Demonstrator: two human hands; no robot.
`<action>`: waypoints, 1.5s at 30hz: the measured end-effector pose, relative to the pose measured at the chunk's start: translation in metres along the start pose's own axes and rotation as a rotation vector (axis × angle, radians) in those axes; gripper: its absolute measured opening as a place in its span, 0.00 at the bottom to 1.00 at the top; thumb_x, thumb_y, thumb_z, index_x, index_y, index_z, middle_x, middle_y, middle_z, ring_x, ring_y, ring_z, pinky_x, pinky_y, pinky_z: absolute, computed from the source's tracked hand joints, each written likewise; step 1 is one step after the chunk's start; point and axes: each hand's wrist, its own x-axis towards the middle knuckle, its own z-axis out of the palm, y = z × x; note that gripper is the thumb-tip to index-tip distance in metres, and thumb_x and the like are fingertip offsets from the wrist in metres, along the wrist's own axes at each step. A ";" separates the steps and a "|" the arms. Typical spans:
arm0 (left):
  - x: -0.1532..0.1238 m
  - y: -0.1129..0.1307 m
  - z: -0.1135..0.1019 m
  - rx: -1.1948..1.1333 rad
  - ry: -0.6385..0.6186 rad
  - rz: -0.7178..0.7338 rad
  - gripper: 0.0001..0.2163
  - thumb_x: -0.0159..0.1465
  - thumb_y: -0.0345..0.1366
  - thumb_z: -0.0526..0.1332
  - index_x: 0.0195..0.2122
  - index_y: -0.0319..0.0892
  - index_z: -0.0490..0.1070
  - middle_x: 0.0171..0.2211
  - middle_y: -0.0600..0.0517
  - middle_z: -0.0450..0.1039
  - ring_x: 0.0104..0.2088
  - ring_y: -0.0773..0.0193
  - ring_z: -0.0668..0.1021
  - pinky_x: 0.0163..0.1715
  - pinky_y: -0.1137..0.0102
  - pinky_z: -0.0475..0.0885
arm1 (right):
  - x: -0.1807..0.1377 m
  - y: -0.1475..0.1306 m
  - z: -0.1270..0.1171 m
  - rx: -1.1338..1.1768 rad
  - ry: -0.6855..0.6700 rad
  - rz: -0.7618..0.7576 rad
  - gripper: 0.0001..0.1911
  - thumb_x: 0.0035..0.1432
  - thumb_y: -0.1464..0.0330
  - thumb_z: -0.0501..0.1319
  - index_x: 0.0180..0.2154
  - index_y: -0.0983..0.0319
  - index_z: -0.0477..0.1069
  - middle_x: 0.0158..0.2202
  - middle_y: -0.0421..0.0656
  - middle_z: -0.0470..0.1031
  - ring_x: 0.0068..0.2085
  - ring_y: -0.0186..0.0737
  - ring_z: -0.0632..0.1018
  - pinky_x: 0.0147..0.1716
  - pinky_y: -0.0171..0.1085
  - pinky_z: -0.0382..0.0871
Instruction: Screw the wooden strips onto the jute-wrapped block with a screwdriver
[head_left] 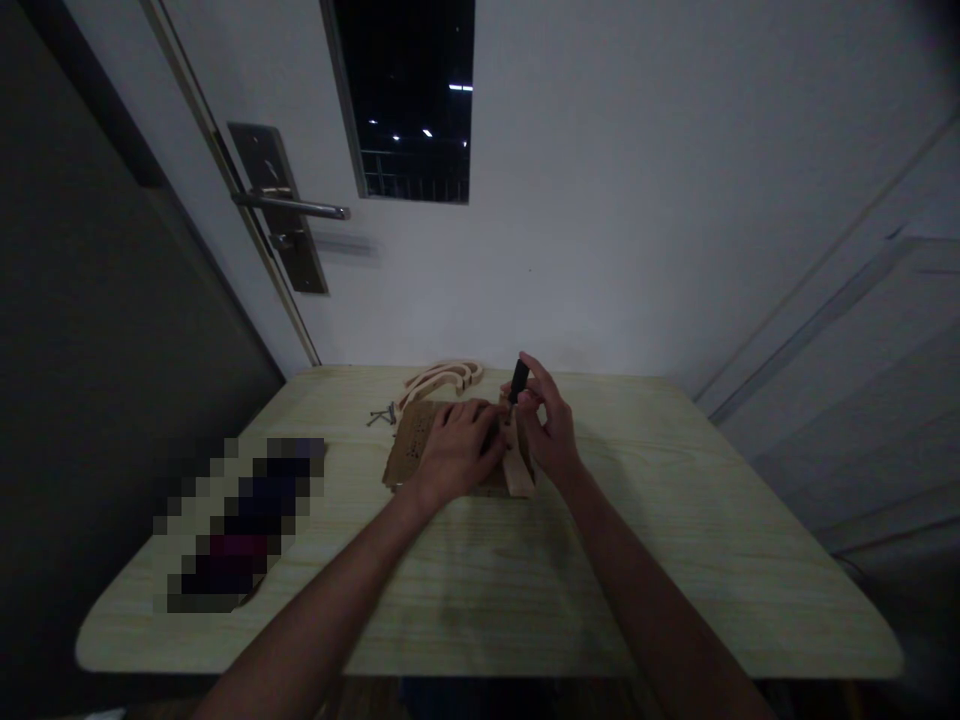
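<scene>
A black-handled screwdriver (519,381) stands almost upright in my right hand (551,422), its lower end at a pale wooden strip (517,470). The fingers wrap around the handle, and the tip is hidden. My left hand (461,445) lies on top of a brown cardboard piece (409,440), fingers apart, with the thumb side against the strip. A dark hole shows in the strip near the thumb. Just behind the cardboard rest curved wooden pieces (442,378). Several screws (382,414) lie loose to its left.
The light wood-grain table (675,560) stands against a white door with a metal handle (292,205) and a dark window (409,100). Toward the table's left edge lies a blurred-out, dark, long object (247,525).
</scene>
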 end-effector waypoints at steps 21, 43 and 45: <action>0.000 0.001 0.001 0.038 0.002 0.001 0.14 0.68 0.41 0.50 0.53 0.45 0.64 0.51 0.48 0.68 0.52 0.56 0.69 0.55 0.57 0.60 | 0.003 0.000 0.002 -0.033 0.095 0.012 0.23 0.61 0.65 0.58 0.58 0.56 0.61 0.37 0.41 0.75 0.26 0.32 0.67 0.24 0.34 0.64; 0.000 0.000 0.001 -0.003 0.014 0.000 0.15 0.68 0.40 0.51 0.54 0.47 0.64 0.51 0.49 0.67 0.53 0.56 0.69 0.55 0.57 0.60 | 0.002 -0.002 -0.004 -0.036 0.019 -0.031 0.22 0.64 0.65 0.53 0.59 0.56 0.59 0.40 0.43 0.79 0.39 0.39 0.78 0.39 0.41 0.71; 0.000 0.001 0.001 0.004 0.011 -0.004 0.15 0.67 0.39 0.51 0.54 0.47 0.64 0.51 0.49 0.68 0.53 0.56 0.69 0.55 0.57 0.60 | 0.002 -0.001 -0.003 -0.058 0.046 -0.033 0.22 0.63 0.65 0.54 0.59 0.56 0.59 0.39 0.43 0.78 0.35 0.38 0.76 0.34 0.39 0.71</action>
